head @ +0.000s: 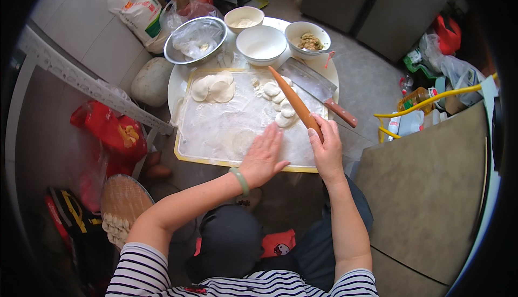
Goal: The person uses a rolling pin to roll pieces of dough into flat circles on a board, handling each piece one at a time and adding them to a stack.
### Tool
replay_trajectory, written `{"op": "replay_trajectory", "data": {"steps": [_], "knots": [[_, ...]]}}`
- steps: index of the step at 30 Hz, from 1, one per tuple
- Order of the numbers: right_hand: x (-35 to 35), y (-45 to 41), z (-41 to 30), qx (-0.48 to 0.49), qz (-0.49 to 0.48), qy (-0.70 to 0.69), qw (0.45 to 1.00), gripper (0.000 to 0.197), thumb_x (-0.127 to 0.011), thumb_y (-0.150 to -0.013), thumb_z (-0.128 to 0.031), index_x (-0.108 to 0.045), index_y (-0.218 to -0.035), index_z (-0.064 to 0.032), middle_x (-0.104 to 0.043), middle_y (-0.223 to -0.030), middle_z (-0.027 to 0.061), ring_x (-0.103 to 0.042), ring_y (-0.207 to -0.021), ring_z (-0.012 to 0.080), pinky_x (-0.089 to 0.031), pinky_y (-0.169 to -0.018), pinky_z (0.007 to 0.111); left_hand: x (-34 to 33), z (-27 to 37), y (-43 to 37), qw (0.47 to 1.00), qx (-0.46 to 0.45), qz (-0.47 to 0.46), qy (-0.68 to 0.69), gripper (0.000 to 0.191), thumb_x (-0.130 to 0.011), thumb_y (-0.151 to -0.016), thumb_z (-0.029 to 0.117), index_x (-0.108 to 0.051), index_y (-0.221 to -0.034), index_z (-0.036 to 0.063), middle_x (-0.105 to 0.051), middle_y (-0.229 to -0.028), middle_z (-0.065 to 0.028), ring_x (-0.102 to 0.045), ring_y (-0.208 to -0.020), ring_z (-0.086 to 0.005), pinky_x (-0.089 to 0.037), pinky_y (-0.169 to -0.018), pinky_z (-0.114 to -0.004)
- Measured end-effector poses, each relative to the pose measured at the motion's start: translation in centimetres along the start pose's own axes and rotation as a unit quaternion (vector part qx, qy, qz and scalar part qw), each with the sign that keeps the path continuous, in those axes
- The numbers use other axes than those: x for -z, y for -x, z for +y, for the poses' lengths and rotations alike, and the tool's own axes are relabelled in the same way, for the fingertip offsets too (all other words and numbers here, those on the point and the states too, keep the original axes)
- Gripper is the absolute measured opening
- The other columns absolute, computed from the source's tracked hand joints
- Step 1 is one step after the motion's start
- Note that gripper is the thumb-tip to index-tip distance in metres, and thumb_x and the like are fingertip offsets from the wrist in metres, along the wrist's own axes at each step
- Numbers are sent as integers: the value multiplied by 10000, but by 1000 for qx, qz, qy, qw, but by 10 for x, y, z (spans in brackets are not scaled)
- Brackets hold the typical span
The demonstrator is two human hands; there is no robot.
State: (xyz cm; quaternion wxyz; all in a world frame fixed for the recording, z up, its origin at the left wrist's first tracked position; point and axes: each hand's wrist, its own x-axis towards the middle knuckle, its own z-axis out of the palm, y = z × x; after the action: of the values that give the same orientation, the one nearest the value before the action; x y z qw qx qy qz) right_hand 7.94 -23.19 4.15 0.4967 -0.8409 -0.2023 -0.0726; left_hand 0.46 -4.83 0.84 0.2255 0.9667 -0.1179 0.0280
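My right hand point(327, 149) grips one end of a tapered wooden rolling pin point(294, 101), which slants up over the board. Flat, palm down, my left hand point(265, 153) rests over the front of the floured white board point(214, 131) with nothing in its grip. Its fingertips are beside several small flattened dough rounds point(286, 114), partly covered by the pin. At the board's upper left lies an overlapping pile of thin rolled wrappers point(214, 86). A cleaver point(309, 80) with a brown handle lies at the upper right, its handle jutting past the table edge.
Along the far side of the round table point(332, 74) stand a metal basin point(196, 40) with a plastic bag, a flour bowl point(244, 18), a white bowl point(261, 45) and a bowl of filling point(309, 42). Left and below, a round tray point(123, 197) bears several dumplings point(115, 229). A cabinet point(425, 179) borders the right.
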Motion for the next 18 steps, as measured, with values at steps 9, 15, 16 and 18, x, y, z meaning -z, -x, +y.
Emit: {"op": "replay_trajectory", "data": {"steps": [9, 15, 16, 18], "knots": [[-10, -6, -10, 30, -7, 11, 999, 336, -595, -917, -121, -562, -1233, -11, -562, -1066, 129, -595, -945, 285, -485, -816, 346, 20, -30, 18, 986, -99, -71, -118, 788, -504, -888, 571, -315, -1486, 94, -249, -1569, -133, -228, -1455, -283, -214, -1153, -483], [-14, 1, -8, 25, -28, 13, 999, 338, -596, -915, -113, -566, -1238, -21, -552, -1050, 123, -585, -946, 266, -476, -822, 331, 76, -94, 47, 974, 138, -87, -156, 785, -515, -921, 477, -226, -1513, 50, -143, -1593, -175, -128, -1481, -300, -166, -1167, -497], [-15, 2, -8, 34, -33, 10, 999, 339, -597, -913, -112, -568, -1240, -29, -550, -1047, 122, -582, -949, 261, -473, -822, 326, 71, -90, 47, 974, 142, -85, -153, 785, -515, -921, 477, -226, -1513, 50, -143, -1593, -175, -128, -1481, -300, -166, -1167, -497], [-21, 6, -6, 26, -60, -2, 998, 340, -596, -912, -109, -569, -1243, -35, -549, -1044, 123, -581, -951, 256, -471, -822, 323, 50, -75, 40, 985, 40, -88, -143, 755, -480, -931, 512, -290, -1484, 35, -212, -1573, -177, -192, -1464, -305, -208, -1152, -493]]}}
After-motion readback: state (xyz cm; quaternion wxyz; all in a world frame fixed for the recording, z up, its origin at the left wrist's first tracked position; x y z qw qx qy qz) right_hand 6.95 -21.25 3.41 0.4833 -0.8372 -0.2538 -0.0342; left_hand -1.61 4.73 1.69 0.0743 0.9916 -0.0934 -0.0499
